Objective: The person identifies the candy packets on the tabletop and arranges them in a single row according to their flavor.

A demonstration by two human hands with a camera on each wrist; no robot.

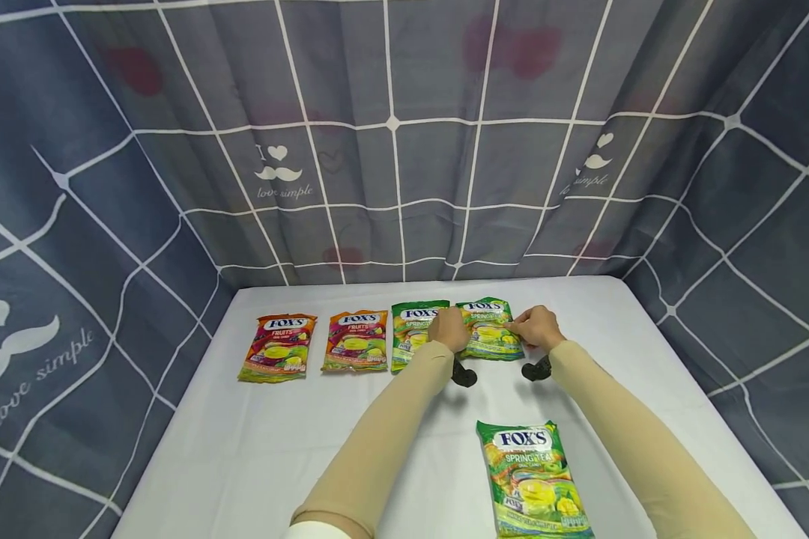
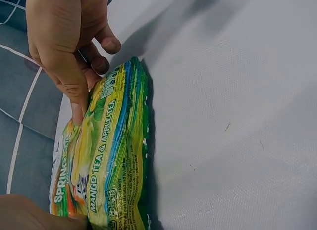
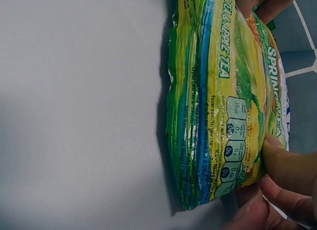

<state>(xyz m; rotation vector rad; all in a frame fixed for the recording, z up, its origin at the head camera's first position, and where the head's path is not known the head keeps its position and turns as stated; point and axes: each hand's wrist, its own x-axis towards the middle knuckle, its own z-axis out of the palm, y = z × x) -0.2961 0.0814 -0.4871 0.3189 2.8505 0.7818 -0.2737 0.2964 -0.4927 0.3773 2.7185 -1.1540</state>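
Observation:
A green and yellow Fox's Spring Tea candy bag (image 1: 488,333) lies at the right end of the back row. My left hand (image 1: 448,329) grips its left edge, while my right hand (image 1: 539,328) pinches the right edge, thumb on top and fingers beneath. In the left wrist view the same candy bag (image 2: 109,156) shows its lower seam, with the right hand (image 2: 64,47) at the far end and the left hand (image 2: 29,215) at the lower corner. The right wrist view has the right thumb (image 3: 285,163) pressing the bag's printed front.
Another Spring Tea bag (image 1: 411,329) sits just left, partly behind the left hand. Two orange and purple Fruits candy bags (image 1: 279,348) (image 1: 356,343) continue the row. Nearer on the white table (image 1: 276,449) lies a third Spring Tea bag (image 1: 535,479). Grey checked curtains (image 1: 350,165) enclose the table.

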